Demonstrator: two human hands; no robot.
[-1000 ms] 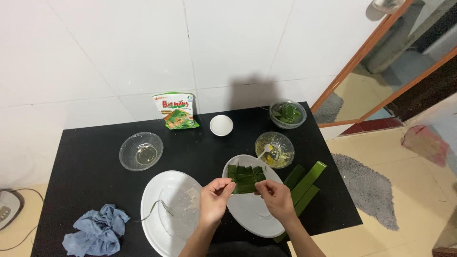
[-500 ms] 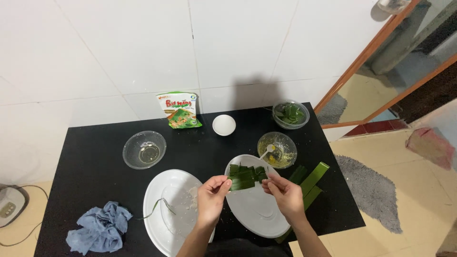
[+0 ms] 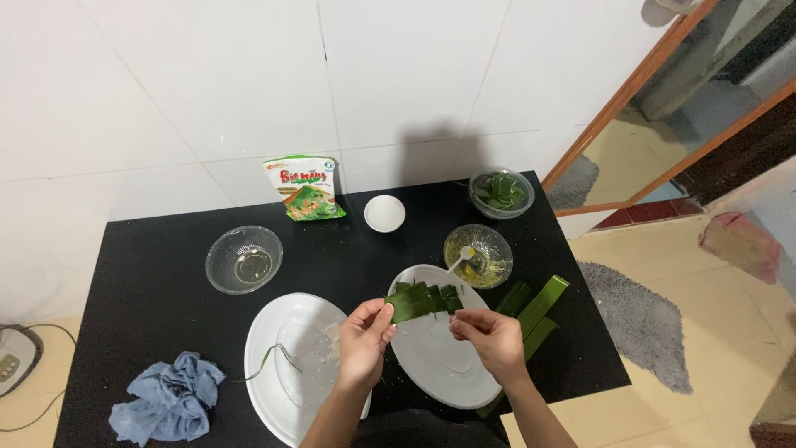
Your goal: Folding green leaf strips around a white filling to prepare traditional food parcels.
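- The left hand (image 3: 365, 332) pinches the near-left end of a flat strip of dark green leaf (image 3: 417, 304) between thumb and fingers.
- The right hand (image 3: 489, 330) is just right of the strip with its fingertips drawn together near the strip's right end; whether they actually grip the leaf I cannot tell.
- The leaf strip is held level above the far edge of an oval white plate (image 3: 431, 357), which sits on the black rectangular counter (image 3: 149, 282) close to the near edge.
- More short cut pieces of green leaf (image 3: 444, 294) lie on the far rim of that plate, just behind the held strip.
- A second, round white plate (image 3: 290, 348) lies to the left, touching the oval one, with a thin green leaf sliver (image 3: 278, 355) on it.
- Long green leaf lengths (image 3: 539, 311) lie on the counter to the right of the oval plate.
- Beyond the plates: a clear glass bowl of yellowish mixture with a white spoon (image 3: 478, 255), a clear glass bowl of chopped greens (image 3: 501, 192), a small white dish (image 3: 385, 212), a green and white packet (image 3: 305, 187), and a clear glass bowl with a little liquid (image 3: 244, 259).
- A crumpled blue cloth (image 3: 168, 398) lies at the near-left corner.
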